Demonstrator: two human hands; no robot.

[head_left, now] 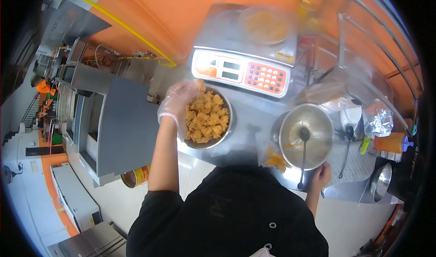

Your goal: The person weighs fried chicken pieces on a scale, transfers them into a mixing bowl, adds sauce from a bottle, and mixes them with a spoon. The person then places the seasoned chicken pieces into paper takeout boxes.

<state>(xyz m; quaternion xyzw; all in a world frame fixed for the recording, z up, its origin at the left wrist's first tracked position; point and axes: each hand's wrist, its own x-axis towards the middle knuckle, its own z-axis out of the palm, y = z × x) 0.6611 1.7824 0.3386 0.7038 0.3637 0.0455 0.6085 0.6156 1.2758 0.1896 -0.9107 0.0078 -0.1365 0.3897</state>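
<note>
My left hand (180,98), in a clear plastic glove, is at the upper left rim of a steel bowl (230,121) heaped with golden fried pieces (206,118). Its fingers are closed on one fried piece (200,85). My bare right hand (322,176) is at the table's front edge, close against the lower rim of a second steel bowl (328,141). Its fingers are curled, and what they grip is hidden. A dark ladle (304,150) lies across that second bowl, which has orange smears inside.
Behind the bowls stands a digital scale (240,73) with a blurred tub (265,25) on its platform. A plastic bag with orange bits (276,161) lies between the bowls. On the right are another dark spoon (349,132), an orange-filled bottle (388,143), a small bowl (381,182) and a wire rack (340,39).
</note>
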